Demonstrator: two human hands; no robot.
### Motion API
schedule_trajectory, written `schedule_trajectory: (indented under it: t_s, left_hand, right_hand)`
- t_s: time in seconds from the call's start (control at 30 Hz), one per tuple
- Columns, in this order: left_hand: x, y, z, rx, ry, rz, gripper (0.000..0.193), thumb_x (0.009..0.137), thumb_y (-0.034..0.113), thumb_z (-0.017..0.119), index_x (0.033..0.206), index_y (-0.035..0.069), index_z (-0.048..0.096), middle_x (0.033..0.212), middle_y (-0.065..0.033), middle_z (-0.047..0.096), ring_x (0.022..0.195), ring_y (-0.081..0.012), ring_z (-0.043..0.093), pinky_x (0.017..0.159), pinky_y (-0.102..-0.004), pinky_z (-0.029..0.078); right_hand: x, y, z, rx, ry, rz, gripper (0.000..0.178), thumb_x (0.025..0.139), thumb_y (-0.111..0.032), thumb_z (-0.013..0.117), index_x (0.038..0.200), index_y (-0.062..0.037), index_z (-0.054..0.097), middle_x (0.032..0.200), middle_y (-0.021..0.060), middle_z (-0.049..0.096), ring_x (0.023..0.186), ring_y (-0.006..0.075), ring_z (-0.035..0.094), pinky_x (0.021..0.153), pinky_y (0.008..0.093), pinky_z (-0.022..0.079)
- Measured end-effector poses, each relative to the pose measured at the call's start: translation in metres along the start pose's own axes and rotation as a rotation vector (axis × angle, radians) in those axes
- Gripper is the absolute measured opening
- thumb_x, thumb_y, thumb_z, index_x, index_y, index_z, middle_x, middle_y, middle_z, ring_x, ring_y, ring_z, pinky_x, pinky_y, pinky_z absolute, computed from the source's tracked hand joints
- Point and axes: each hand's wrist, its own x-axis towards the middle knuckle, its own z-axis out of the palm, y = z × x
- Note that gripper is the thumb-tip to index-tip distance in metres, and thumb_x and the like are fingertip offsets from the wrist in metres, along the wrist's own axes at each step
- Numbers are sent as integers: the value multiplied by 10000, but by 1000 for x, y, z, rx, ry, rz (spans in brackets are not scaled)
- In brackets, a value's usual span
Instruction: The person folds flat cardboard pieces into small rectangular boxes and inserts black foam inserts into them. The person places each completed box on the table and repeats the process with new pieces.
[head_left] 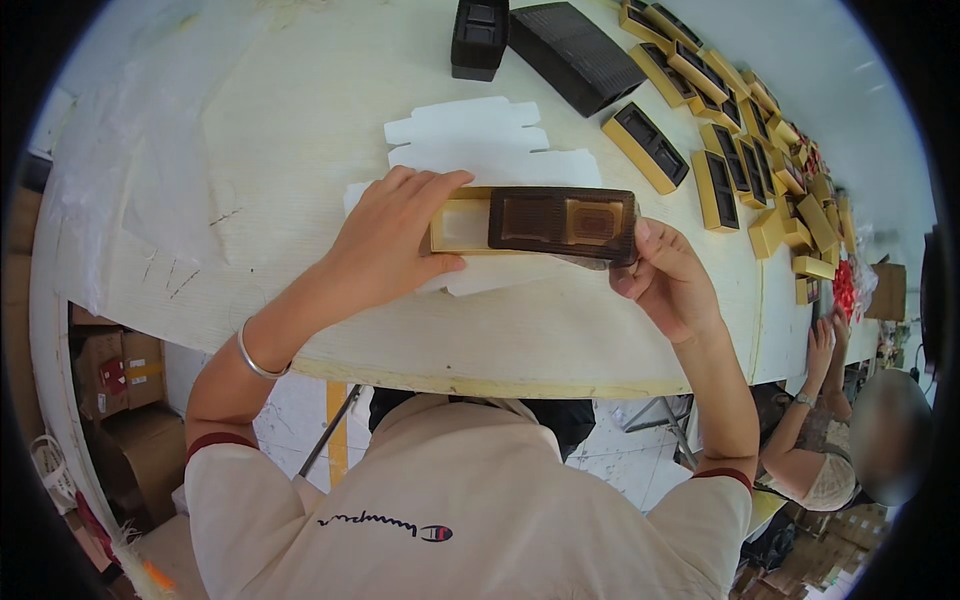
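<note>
My left hand (385,235) grips the left end of a small gold open box (463,222), its thumb along the near side and fingers along the far side. A dark brown plastic tray insert (530,218) with square hollows lies over the right part of the box, seemingly tilted. The tray's right end is pinched between the thumb and fingers of my right hand (668,275). Bare pale box floor shows at the left, beside my left hand. Beneath lie flat white die-cut card blanks (470,135) on the pale table (300,120).
Two stacks of nested dark trays, one short (480,40) and one long (577,58), stand beyond my hands. Several gold boxes with dark inserts (646,147) spread along the right. Clear plastic sheeting (150,170) lies left. Another person's hands (825,340) work at the far right.
</note>
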Motion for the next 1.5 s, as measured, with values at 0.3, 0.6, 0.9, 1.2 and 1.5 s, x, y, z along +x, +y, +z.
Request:
schedule_trajectory:
  t_s: [0.3,0.6,0.9,1.2,1.5]
  left_hand:
    - [10,0,-3,20,-105,80,779,696,58,752,1388,90,397,1356,-117,428,1214,-307,425,1009,-389,387]
    - [11,14,17,132,5,186,838,729,419,746,1411,95,382,1469,-131,306,1350,-365,288,1094,-433,300]
    - [13,14,18,206,0,203,655,783,318,683,1362,105,462,1204,-121,477,1140,-328,434,965,-440,365]
    - [16,17,11,163,-31,242,648,796,212,654,1394,103,428,1192,-124,472,1112,-330,439,966,-412,363]
    - [14,20,7,254,-98,201,619,830,210,625,1405,121,414,1271,-146,446,1167,-343,418,1009,-441,334]
  right_hand:
    - [28,27,13,-621,161,-427,229,835,-191,728,953,-42,602,836,41,551,596,126,513,597,247,435]
    - [38,3,5,-1475,-345,-965,324,749,-60,703,1060,-10,627,838,106,595,795,274,584,697,348,481]
    - [31,-10,27,-1538,-413,-772,239,763,-164,716,931,-15,634,774,110,540,732,284,563,680,364,468]
    - [21,22,26,-1382,-158,-773,265,741,-150,739,963,-27,664,868,122,538,719,277,574,630,372,479]
    - [19,24,28,-1424,-91,-660,395,754,-213,730,1101,-48,638,1079,168,528,913,295,591,751,376,503]
